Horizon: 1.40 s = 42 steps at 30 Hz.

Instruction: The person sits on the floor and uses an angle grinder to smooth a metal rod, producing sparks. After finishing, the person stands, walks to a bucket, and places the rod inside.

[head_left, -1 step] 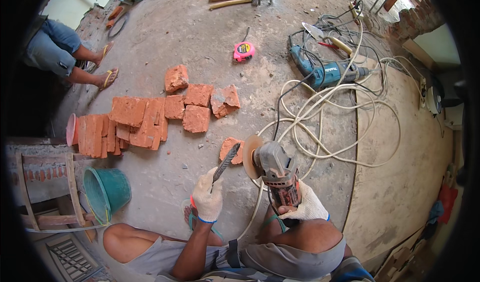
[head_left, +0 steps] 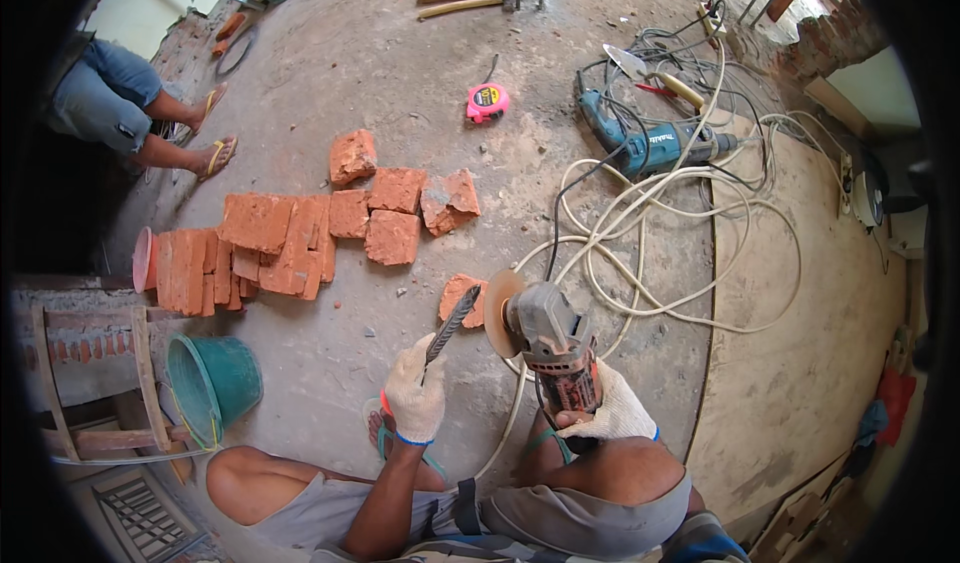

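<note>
My left hand [head_left: 414, 391], in a knitted white work glove, is closed around the lower end of a dark drill bit [head_left: 452, 321] with a spiral shaft. The bit tilts up and to the right. Gripped in my gloved right hand [head_left: 618, 410] is a worn grey and red angle grinder [head_left: 556, 338], held above my right knee. Its brown disc [head_left: 501, 313] stands on edge just right of the bit's tip, with a narrow gap between them in this view. I cannot tell whether the disc is spinning. A broken brick [head_left: 459, 298] lies on the floor behind the bit.
Stacked red bricks [head_left: 260, 225] and a green bucket [head_left: 222, 381] are at left. A pink tape measure [head_left: 488, 104] lies ahead. At right are a blue rotary hammer [head_left: 650, 147], a trowel [head_left: 625, 61] and coiled white cable [head_left: 640, 208]. Another person's legs [head_left: 125, 88] show far left.
</note>
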Available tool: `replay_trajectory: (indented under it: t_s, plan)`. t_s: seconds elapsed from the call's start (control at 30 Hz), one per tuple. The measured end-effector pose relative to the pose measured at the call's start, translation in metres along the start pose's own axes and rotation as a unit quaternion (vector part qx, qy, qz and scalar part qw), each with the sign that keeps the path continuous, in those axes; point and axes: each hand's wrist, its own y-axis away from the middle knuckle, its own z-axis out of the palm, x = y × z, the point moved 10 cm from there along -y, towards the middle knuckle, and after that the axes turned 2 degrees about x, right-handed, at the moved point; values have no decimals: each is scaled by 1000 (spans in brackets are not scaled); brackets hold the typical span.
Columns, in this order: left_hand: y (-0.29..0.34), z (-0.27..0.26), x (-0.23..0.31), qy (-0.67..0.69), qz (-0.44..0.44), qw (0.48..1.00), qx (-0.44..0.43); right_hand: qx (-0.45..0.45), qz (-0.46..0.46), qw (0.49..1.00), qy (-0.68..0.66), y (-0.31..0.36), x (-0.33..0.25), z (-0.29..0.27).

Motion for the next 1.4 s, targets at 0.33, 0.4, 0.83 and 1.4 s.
replay_trajectory:
  t_s: [0.33,0.4,0.83,1.4]
  plan:
    - [5,9,-4,20,-35,998,-39,1,53,998,-37,0,12,2]
    - [6,9,-4,18,-33,998,-40,2,28,999,-26,-1,9,1]
    - [8,11,-6,26,-29,998,-40,1,25,1000,-4,-2,10,0]
    - [9,12,-6,23,-60,997,-41,6,9,1000,0,-2,10,-2]
